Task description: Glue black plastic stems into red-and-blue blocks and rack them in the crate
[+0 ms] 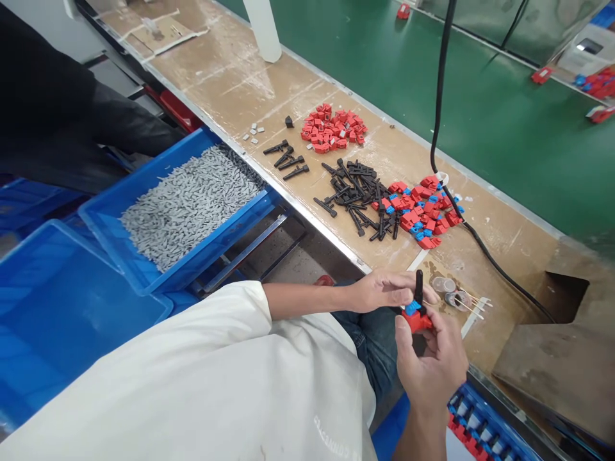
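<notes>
In front of my body both hands are on one small plastic piece (416,318), with a red base, a blue middle and an upright black stick part. My right hand (435,365) grips its red base between thumb and fingers. My left hand (382,291) comes in from the left, its thumb and fingers closed around the blue and black part. The left fingertips are partly hidden behind the black stick. Beyond my hands lie a pile of red and blue pieces (423,211) and a pile of black stick parts (355,192).
Two small clear cups (442,285) with cotton swabs stand right of my hands. A red pile (331,128) lies farther off. A black cable (485,246) crosses the bench. A blue crate of grey parts (144,282) stands left; a cardboard box (552,365) is right. A person (57,121) is at upper left.
</notes>
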The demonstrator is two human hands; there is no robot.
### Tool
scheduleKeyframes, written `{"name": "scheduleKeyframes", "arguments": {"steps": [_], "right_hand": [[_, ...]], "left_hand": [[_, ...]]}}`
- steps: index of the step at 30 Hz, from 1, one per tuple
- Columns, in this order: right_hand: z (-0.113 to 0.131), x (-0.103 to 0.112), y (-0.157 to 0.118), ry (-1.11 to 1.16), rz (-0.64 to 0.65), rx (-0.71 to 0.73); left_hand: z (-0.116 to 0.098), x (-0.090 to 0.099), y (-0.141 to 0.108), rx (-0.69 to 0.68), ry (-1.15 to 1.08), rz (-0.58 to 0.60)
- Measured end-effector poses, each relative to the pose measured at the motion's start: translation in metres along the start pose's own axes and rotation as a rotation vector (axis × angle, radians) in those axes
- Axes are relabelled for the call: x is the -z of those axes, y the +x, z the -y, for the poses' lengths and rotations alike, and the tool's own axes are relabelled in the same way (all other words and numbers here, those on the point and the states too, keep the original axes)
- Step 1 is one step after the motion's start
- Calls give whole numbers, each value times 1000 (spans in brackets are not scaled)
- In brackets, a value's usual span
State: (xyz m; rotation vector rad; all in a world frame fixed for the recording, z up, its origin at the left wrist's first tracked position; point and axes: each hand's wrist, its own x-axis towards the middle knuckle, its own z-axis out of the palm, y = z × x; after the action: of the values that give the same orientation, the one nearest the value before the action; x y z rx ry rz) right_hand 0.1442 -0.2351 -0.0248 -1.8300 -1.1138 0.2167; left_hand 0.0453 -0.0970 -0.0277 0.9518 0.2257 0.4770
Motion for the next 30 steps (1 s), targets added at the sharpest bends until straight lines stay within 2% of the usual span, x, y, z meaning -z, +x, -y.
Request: {"name": "scheduleKeyframes", "arguments": {"steps": [2, 6, 9, 16, 26, 30], "right_hand": [[5, 4, 6, -174, -24, 162], [17, 9, 13, -385, -77, 455], [24, 10, 16, -503, -100, 596], [32, 6, 18, -616, -154, 686], [33, 8, 15, -583, -156, 716], [32, 6, 16, -581, -142, 704]], "left_hand": [[-1, 0, -3, 11, -35, 74], [1, 2, -6, 7, -50, 155], [6, 2, -7, -2, -56, 189], [17, -1, -18, -91, -112, 135], [16, -2, -22, -73, -113, 148], [16, -3, -22, -34, -123, 105]]}}
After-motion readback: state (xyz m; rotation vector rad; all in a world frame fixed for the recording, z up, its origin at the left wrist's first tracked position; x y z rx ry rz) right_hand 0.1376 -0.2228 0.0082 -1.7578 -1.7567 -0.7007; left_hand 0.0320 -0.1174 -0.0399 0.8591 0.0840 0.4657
